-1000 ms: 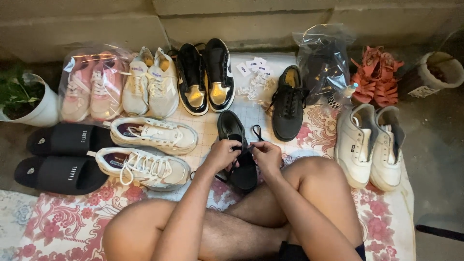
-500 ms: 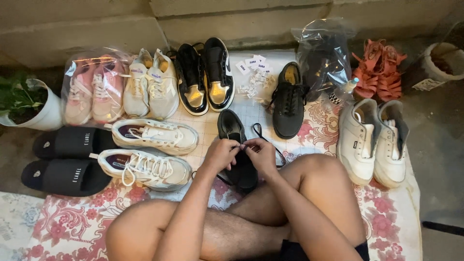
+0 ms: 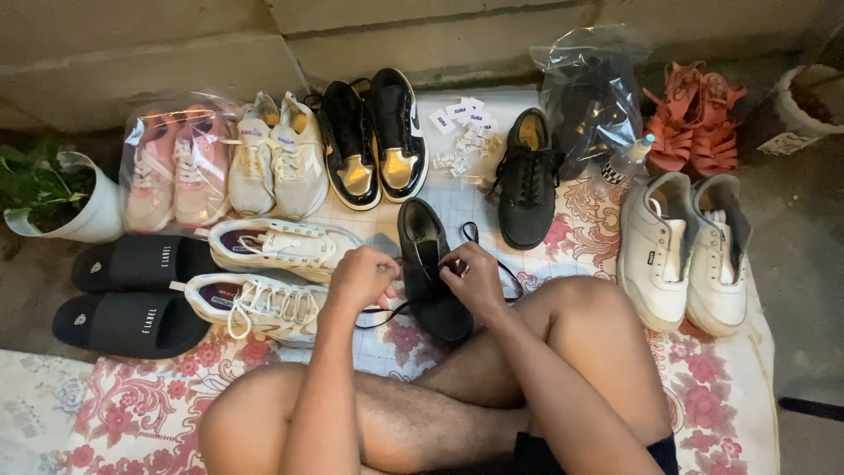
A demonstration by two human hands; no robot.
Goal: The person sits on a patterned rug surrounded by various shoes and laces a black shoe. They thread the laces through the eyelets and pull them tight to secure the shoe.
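Lacing partly done: left hand [image 3: 359, 274] & right hand [image 3: 470, 277] each pinch a lace end over black shoe [image 3: 428, 268]; ends loose, no knot yet.

Both forearms extend forward from the bottom of the view, passing over the crossed bare legs. The left hand [image 3: 360, 276] is closed into a loose fist, knuckles up, thumb side turned toward the right hand. The right hand [image 3: 473, 280] sits just beside it, level with it, fingers curled and pinched together at the tips, back of the hand facing up. A narrow gap separates the two hands. Both wrists are held roughly straight, in line with the forearms.
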